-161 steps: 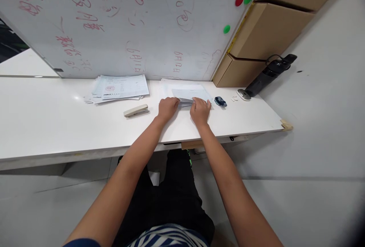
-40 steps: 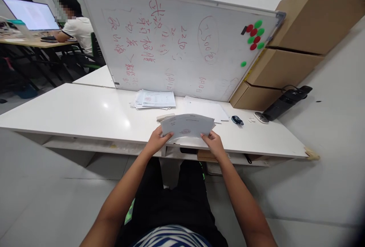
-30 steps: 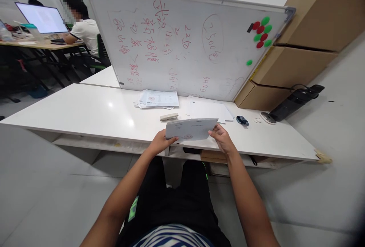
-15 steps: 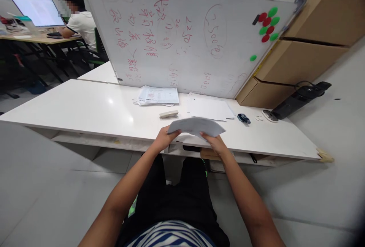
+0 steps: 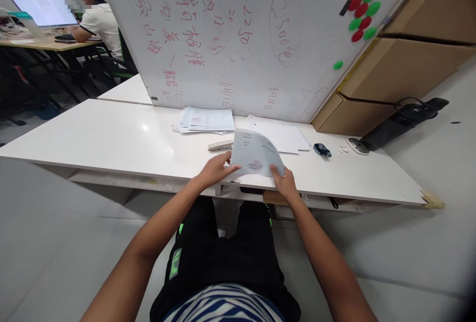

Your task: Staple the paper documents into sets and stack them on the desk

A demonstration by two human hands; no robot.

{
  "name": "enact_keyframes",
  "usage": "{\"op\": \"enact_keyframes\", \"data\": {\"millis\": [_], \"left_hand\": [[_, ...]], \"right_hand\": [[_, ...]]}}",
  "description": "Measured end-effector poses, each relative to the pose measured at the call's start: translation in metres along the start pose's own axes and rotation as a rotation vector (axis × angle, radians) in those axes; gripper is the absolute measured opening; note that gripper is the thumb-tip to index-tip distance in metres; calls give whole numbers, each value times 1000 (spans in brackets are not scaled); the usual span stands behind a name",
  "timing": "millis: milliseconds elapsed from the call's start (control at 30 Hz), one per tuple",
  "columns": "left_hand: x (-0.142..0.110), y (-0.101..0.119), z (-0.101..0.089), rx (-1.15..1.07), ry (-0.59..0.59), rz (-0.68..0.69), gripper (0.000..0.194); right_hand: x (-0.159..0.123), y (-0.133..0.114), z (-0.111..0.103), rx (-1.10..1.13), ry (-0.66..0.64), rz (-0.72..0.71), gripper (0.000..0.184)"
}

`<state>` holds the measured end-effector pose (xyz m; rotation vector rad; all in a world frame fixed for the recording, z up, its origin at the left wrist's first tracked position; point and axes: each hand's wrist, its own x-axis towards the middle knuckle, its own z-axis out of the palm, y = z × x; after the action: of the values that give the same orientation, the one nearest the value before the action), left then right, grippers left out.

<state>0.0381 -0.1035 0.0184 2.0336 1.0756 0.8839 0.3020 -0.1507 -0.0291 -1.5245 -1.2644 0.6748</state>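
Curved printed papers (image 5: 256,153) with a round red stamp are held up over the desk's front part. My right hand (image 5: 284,181) is closed on their lower right corner, thumb in front and fingers behind. My left hand (image 5: 215,168) is at their lower left edge, its thumb and fingers apart with a gap between them. Just behind the left hand lies a beige stapler (image 5: 220,145), partly covered by the papers. A stack of printed sheets (image 5: 208,119) lies further back, and white sheets (image 5: 284,136) lie behind the held papers.
The white desk (image 5: 111,138) meets a whiteboard (image 5: 241,39) with red writing and magnets. To the right are a dark blue object (image 5: 322,150), a mouse (image 5: 358,145), a black bottle (image 5: 405,121) and stacked cardboard boxes (image 5: 416,69). A seated person (image 5: 102,25) works at another table.
The papers were lifted off the desk and held by both hands. Since half a second ago they have tilted up to show the stamped side, and my left hand's fingers have spread.
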Motion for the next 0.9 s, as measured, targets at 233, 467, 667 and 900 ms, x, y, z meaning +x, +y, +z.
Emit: {"op": "enact_keyframes", "data": {"millis": [233, 467, 667, 900], "left_hand": [[49, -36, -16, 714, 110, -85, 45], [42, -55, -25, 815, -110, -5, 33], [7, -43, -37, 705, -164, -12, 32], [7, -32, -48, 421, -213, -105, 46]], "right_hand": [[21, 28, -3, 173, 140, 153, 48], [34, 11, -9, 254, -105, 250, 44], [16, -6, -14, 321, -248, 385, 46], [-32, -31, 2, 353, -312, 532, 36]]}}
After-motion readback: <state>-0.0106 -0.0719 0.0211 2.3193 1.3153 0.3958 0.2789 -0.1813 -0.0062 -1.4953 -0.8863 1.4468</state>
